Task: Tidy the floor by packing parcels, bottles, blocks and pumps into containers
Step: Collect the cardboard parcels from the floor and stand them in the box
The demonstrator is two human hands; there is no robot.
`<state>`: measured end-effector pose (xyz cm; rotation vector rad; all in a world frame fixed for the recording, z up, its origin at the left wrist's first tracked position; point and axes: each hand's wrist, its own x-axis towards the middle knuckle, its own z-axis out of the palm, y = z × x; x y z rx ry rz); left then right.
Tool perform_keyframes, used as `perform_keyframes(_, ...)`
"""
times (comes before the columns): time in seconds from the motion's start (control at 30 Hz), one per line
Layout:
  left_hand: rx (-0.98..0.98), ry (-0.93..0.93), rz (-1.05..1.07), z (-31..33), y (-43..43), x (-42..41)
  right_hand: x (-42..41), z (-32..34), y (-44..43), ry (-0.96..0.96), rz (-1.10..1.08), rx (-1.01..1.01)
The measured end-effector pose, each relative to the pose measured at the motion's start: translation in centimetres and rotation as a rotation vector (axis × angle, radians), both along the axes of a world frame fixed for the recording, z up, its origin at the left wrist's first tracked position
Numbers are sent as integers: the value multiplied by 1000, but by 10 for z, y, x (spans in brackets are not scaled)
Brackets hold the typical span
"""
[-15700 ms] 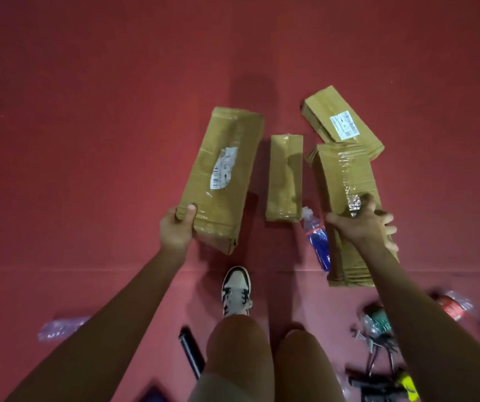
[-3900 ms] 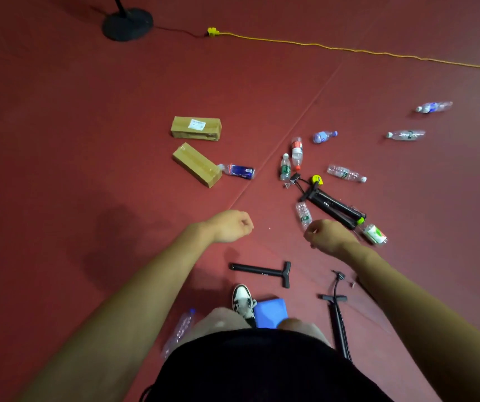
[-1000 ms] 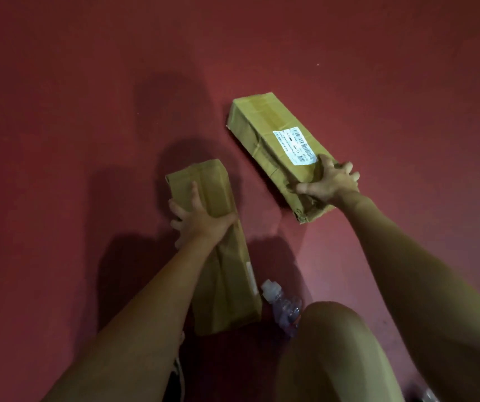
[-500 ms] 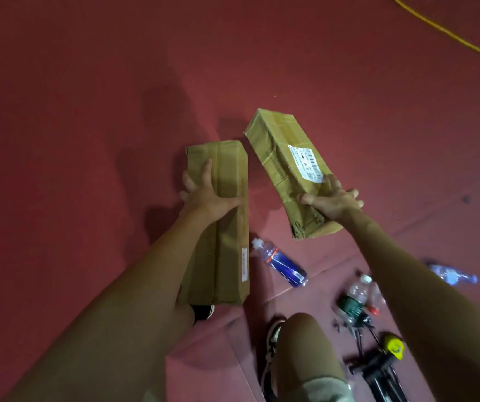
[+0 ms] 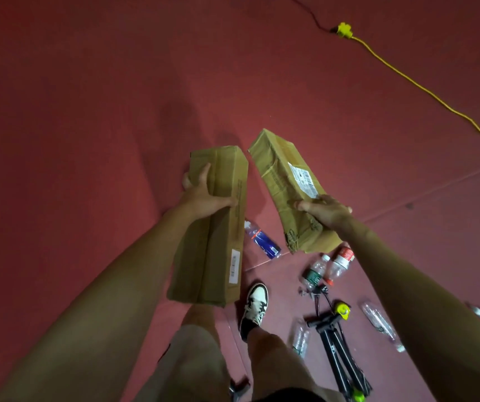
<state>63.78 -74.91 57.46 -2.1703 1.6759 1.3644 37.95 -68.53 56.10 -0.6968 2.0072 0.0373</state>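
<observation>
Arms are outstretched, a plain parcel gripped by the left hand, a labelled parcel by the right hand.

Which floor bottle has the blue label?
The blue bottle, seen between the left parcel and right parcel; the green bottle and red bottle lie farther right.

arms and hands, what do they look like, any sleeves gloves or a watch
The left arm and right arm are bare right to the frame edge, with no sleeves or cuffs in view. The left hand and right hand wear no gloves, and no watch, band or ring shows on the wrists or visible fingers. No markings either.
</observation>
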Motion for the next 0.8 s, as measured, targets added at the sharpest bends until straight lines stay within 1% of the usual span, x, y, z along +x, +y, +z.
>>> perform_keyframes(0.13, -8, -11, 44, 21, 19, 27, 18, 22, 18, -61, -7, -41)
perform_keyframes(0.23, 6, -31, 57, 28, 31, 49, 38, 24, 26, -100, 14, -38)
perform_keyframes(0.4, -1, -46, 128, 28, 59, 86, 57, -31, 32, -169, 82, -13)
perform_keyframes(0.43, -2, -47, 155, 28, 67, 93, 65, -31, 33, -174, 100, -7)
perform_keyframes(0.5, 1, -47, 219, 29, 84, 108, 85, -21, 36, -172, 131, -15)
perform_keyframes(0.57, 17, -64, 283, 32, 102, 123, 109, 9, 44, -181, 169, -42)
perform_keyframes(0.67, 45, -100, 375, 41, 134, 141, 135, 32, 51, -266, 266, -51)
perform_keyframes(0.8, 34, -107, 554, 55, 188, 161, 159, 40, 58, -368, 406, -44)
